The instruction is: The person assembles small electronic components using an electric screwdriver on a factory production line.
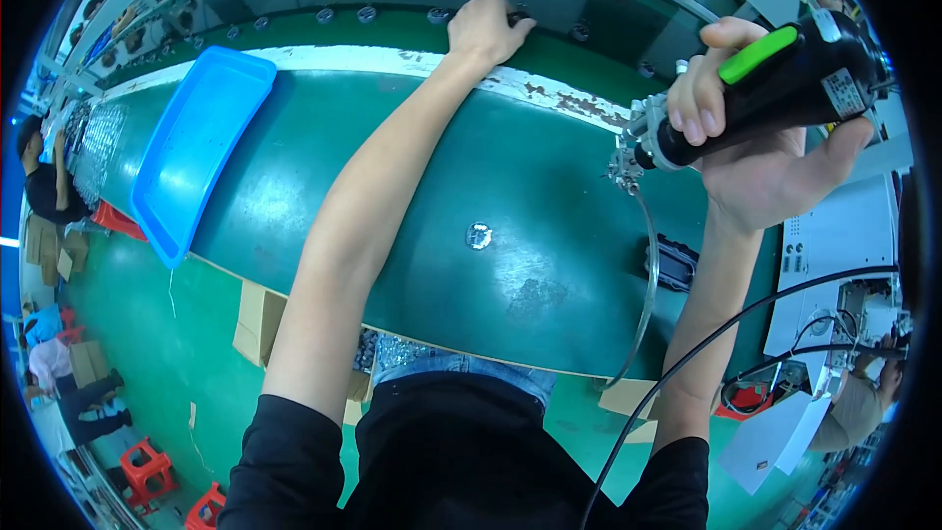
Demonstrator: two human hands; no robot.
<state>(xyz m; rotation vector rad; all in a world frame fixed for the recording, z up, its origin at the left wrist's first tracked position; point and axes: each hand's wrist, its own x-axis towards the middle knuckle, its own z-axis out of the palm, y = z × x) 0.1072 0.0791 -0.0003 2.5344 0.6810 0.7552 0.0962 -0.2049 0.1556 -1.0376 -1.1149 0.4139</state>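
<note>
My right hand (760, 152) grips a black electric screwdriver (775, 88) with a bright green lever, held up over the right side of the bench. At its front is a metal nose piece (628, 159), from which a clear hose (653, 265) hangs down. Far forward, my left hand (484, 31) reaches over the bench's white edge to the green conveyor belt. Its fingers close on a small dark part (517, 18), mostly hidden by the hand. On the green bench between my arms lies a small round part (479, 236) with a shiny, silvery face.
A blue tray (211, 128) stands at the bench's left. Several round parts (367, 15) sit along the belt. A dark fixture (675, 263) rests beside my right forearm. Black cables (785, 296) cross at right near a white machine (834, 236). Other people work at both sides.
</note>
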